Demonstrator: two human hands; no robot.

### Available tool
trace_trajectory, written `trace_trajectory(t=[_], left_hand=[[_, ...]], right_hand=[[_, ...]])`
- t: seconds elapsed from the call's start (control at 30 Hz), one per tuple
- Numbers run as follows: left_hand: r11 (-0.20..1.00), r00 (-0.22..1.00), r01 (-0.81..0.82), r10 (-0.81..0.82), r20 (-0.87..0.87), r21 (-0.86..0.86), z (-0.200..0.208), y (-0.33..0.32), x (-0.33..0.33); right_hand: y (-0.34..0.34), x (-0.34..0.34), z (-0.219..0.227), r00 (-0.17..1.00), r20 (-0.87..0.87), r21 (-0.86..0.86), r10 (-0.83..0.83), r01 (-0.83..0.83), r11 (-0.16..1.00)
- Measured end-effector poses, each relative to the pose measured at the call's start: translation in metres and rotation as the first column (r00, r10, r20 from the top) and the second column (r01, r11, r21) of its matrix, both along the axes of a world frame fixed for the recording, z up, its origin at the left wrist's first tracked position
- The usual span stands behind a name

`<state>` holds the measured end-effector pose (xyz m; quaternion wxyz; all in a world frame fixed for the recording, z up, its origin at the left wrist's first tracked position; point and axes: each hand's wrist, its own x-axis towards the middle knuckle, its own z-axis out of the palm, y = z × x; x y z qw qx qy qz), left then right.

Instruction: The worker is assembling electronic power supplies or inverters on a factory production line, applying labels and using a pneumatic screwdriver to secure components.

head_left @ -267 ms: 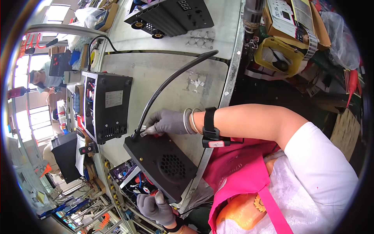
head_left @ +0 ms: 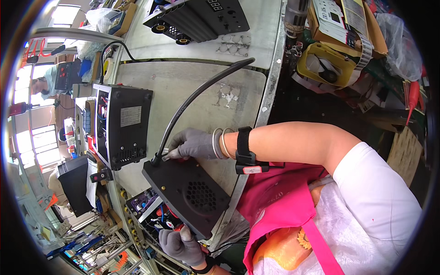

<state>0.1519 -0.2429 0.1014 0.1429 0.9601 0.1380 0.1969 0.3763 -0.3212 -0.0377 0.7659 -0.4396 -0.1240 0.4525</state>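
Observation:
A black rear panel (head_left: 178, 182) with a honeycomb fan grille (head_left: 200, 196) stands tilted on an opened electrical unit. A thick black power cable (head_left: 189, 101) arches from its upper end. My right hand (head_left: 195, 144), in a grey glove, pinches the panel's end beside the cable's entry; a small shiny piece shows at the fingertips. At the panel's lower end my left hand (head_left: 178, 245), also gloved, is curled, its thumb against the edge. The curled fingers are partly hidden. Beyond the panel, circuit boards (head_left: 144, 201) and red and blue wires are exposed.
Another black unit with an open side (head_left: 130, 119) stands on the bench (head_left: 206, 110). A third, with a display (head_left: 201, 20), lies at the top. A yellow bin (head_left: 316, 75) and a cardboard box (head_left: 366, 27) sit upper right. A person (head_left: 43, 87) is far left.
The view has shifted slightly, so the bench and units appear a little further left. Both hands keep their places at the panel.

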Motion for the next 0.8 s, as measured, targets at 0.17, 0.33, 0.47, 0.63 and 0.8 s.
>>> trace_trajectory(t=[0.17,0.33,0.47,0.63,0.8], left_hand=[[1.0,1.0,0.003,-0.003,-0.004,0.014,-0.001,0.002,-0.001],[1.0,1.0,0.001,-0.001,-0.006,0.031,0.0,0.0,-0.001],[1.0,1.0,0.001,-0.001,-0.014,-0.001,0.007,-0.003,0.003],[0.997,0.89,0.069,-0.049,-0.453,0.028,0.056,-0.005,-0.001],[0.807,0.906,-0.399,0.272,-0.325,-0.435,0.162,-0.027,-0.045]], right_hand=[[0.0,0.0,0.002,1.0,0.0,-0.008,-0.012,0.012,1.0],[-0.001,-0.001,0.005,1.0,0.026,-0.021,-0.006,0.007,1.0],[-0.005,-0.003,0.014,0.994,0.106,-0.079,-0.026,0.035,0.996],[-0.008,0.008,0.02,0.637,0.768,-0.336,0.063,0.317,0.887],[-0.039,0.032,0.029,0.301,0.9,-0.405,0.314,0.319,0.857]])
